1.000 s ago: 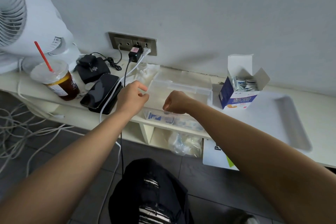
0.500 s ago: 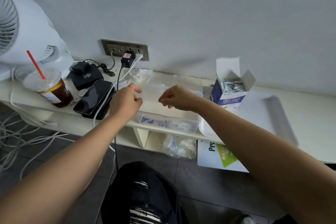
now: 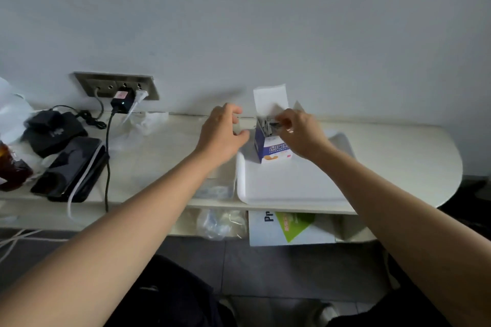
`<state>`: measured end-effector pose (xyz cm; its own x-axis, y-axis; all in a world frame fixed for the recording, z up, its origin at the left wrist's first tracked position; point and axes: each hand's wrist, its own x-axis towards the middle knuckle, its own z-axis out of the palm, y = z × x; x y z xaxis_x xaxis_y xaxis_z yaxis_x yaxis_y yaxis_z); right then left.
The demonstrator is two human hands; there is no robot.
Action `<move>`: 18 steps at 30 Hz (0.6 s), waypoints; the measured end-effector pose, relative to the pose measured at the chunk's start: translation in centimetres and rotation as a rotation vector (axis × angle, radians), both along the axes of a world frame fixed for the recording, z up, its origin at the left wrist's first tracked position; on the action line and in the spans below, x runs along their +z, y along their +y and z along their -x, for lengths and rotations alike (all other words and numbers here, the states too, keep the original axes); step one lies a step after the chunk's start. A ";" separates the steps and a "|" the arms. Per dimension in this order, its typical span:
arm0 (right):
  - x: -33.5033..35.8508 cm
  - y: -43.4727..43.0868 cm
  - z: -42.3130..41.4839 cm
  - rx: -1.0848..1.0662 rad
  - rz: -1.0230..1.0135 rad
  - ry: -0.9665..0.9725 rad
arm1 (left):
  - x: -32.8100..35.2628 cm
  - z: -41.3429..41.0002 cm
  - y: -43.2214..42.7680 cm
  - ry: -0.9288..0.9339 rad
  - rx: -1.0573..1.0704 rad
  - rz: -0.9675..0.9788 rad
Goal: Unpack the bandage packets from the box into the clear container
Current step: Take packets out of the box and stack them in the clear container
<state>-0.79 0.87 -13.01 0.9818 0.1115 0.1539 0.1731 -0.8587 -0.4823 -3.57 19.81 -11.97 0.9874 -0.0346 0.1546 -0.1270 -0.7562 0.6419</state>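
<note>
The blue-and-white bandage box (image 3: 271, 150) stands open on a white tray (image 3: 292, 188), its flap up against the wall. My right hand (image 3: 301, 134) is at the box's mouth, and its fingertips pinch the grey bandage packets (image 3: 267, 124) that stick out there. My left hand (image 3: 221, 137) hovers just left of the box with loosely curled fingers and holds nothing that I can see. The clear container (image 3: 219, 188) lies under my left forearm, mostly hidden. A few packets show through its near wall.
A black phone on a black pad (image 3: 71, 167), a charger with cables and a wall socket (image 3: 117, 85) sit at the left. A dark drink cup (image 3: 10, 167) is at the left edge. A plastic bag (image 3: 220, 223) and a white printed box (image 3: 289, 228) lie on the lower shelf.
My right hand left the clear container and went right to the box's mouth. My left hand followed to the right, and the view swung right.
</note>
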 end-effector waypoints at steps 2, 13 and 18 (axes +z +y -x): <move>-0.7 -0.9 0.5 0.075 0.029 0.019 | -0.1 -0.9 -2.5 0.151 -0.033 0.001; -0.6 -4.7 0.3 0.001 -0.119 0.144 | -3.3 -2.6 -8.1 0.406 -0.114 0.236; -0.3 -5.3 -0.5 -0.077 -0.128 0.156 | -2.0 -1.8 -9.5 0.336 -0.086 0.198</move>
<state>-0.34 -4.41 -13.36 0.9997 0.0247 0.0071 0.0239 -0.7966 -0.6040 -1.73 10.33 -14.01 0.9788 -0.1209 -0.1651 0.0580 -0.6098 0.7904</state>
